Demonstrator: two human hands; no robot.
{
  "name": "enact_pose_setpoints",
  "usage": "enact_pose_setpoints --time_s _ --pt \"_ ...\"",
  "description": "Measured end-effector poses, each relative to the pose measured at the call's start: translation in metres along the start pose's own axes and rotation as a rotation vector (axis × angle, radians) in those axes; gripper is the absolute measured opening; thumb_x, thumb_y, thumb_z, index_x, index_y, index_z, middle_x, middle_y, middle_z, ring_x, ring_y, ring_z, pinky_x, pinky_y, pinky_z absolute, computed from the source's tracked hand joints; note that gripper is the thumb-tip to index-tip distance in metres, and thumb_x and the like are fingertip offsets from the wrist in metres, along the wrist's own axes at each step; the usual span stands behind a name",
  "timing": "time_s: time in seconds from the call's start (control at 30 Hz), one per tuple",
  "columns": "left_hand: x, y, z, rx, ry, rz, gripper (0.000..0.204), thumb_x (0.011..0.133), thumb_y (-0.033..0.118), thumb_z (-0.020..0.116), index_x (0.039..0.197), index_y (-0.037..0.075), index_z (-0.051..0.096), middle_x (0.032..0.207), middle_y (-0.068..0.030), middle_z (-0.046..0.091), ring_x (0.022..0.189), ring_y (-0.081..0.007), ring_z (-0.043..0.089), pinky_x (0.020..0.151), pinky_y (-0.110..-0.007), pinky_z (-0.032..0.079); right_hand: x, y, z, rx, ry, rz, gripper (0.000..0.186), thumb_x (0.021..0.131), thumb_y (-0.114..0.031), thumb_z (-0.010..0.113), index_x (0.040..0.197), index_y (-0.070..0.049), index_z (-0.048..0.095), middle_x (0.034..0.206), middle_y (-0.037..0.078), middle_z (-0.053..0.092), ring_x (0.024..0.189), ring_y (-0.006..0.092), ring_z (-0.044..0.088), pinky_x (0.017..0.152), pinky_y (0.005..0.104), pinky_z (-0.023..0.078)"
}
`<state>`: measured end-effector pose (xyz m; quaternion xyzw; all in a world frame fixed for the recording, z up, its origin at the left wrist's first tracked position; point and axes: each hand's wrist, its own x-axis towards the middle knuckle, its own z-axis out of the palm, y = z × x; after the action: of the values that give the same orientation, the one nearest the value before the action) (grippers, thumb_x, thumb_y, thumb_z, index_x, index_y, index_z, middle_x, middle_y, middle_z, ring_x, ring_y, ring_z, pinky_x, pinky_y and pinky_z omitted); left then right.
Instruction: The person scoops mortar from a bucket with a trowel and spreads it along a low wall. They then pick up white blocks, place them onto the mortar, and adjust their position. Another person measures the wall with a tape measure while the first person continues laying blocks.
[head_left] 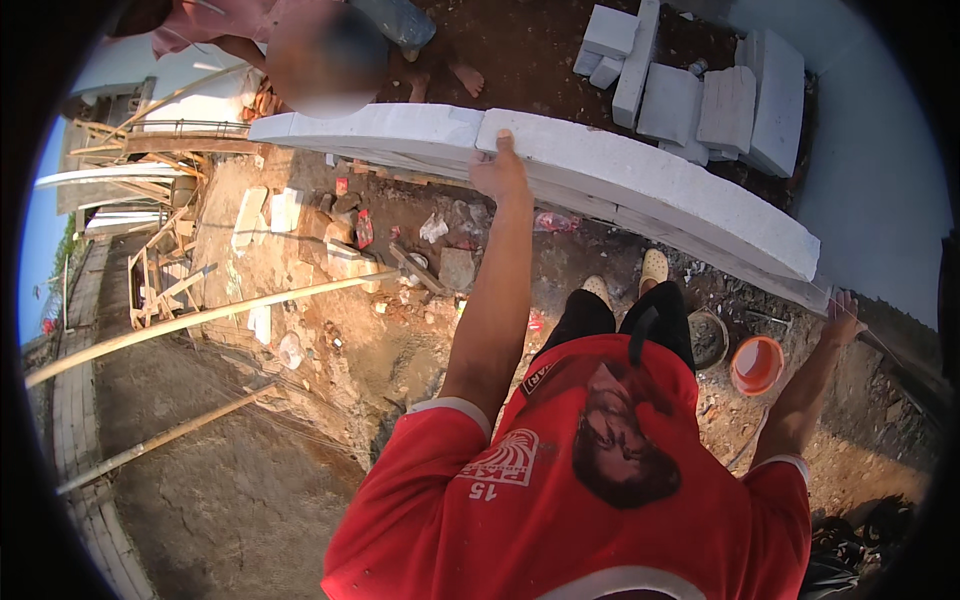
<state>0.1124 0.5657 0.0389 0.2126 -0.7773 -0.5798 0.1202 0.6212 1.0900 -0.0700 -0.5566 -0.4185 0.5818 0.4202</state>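
The pale blocks were matte and chalky, with straight-cut edges and faintly pitted faces, and they stood end to end as a long low wall that the lens bent into an arc. The left hand (503, 175) was at the wall where the long block (650, 185) met the left-hand block (385, 130), its thumb laid up against the long block's upper edge; whether that grip was closed on the block I could not tell. The right hand (843, 318) was at the far right end of the wall, beside a thin string, and its grip could not be made out either. Beyond the wall, thick white slabs (672, 105) leaned and lay together on dark, crumbly soil, and a co-worker in a pink top (215, 22) was close to its left end. On the near side, a smooth orange bucket (760, 388) stood beside a round basin (725, 340) of grey material. The ground (400, 365) was rough brown earth strewn with rubble, broken block and scraps of plastic, in patches of sun and shade. Slender, pale bamboo poles (210, 318) slanted across the left, above a coarse grey surface (230, 500), with wooden framing (160, 285) farther off. A smooth, plain grey wall (880, 150) rose at the right.
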Motion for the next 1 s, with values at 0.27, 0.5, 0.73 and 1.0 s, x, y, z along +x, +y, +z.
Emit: enact_pose_setpoints --time_s 0.27,0.5,0.73,1.0 --pt "0.022 0.011 -0.008 -0.025 -0.160 -0.294 0.050 0.088 0.030 0.080 0.112 -0.010 0.062 0.103 -0.0139 0.063 0.086 -0.0262 0.059 0.077 -0.044 0.054 -0.128 0.087 -0.015 -0.126 -0.304 0.022 0.074 0.103 -0.029 0.063 0.158 0.000 0.022 0.124 0.018 0.068 0.101 0.0290 0.072 0.085 0.0387 0.059" --pt "0.040 0.022 -0.020 0.007 -0.311 -0.165 0.059 0.091 0.031 0.078 0.123 -0.011 0.052 0.121 -0.0186 0.057 0.107 -0.0281 0.059 0.104 -0.044 0.050 -0.409 0.249 -0.109 -0.932 -0.326 0.490 0.074 0.092 -0.031 0.068 0.153 0.000 0.038 0.097 0.017 0.071 0.084 0.0285 0.069 0.070 0.0384 0.055" --pt "0.044 0.023 -0.016 0.059 -0.356 -0.106 0.063 0.092 0.030 0.077 0.129 -0.012 0.048 0.128 -0.0198 0.055 0.114 -0.0292 0.057 0.104 -0.044 0.049 -0.554 0.249 -0.181 -0.705 0.046 0.983 0.064 0.094 -0.028 0.065 0.146 0.004 0.047 0.084 0.011 0.067 0.069 0.0193 0.067 0.053 0.0349 0.052" --pt "0.026 0.019 -0.017 -0.009 -0.304 -0.182 0.068 0.092 0.028 0.076 0.135 -0.013 0.044 0.137 -0.0213 0.054 0.122 -0.0303 0.056 0.104 -0.044 0.049 -0.416 0.224 -0.161 -0.227 -0.118 0.512 0.085 0.100 -0.034 0.067 0.165 -0.009 0.019 0.109 0.008 0.068 0.083 0.0176 0.068 0.065 0.0301 0.055"
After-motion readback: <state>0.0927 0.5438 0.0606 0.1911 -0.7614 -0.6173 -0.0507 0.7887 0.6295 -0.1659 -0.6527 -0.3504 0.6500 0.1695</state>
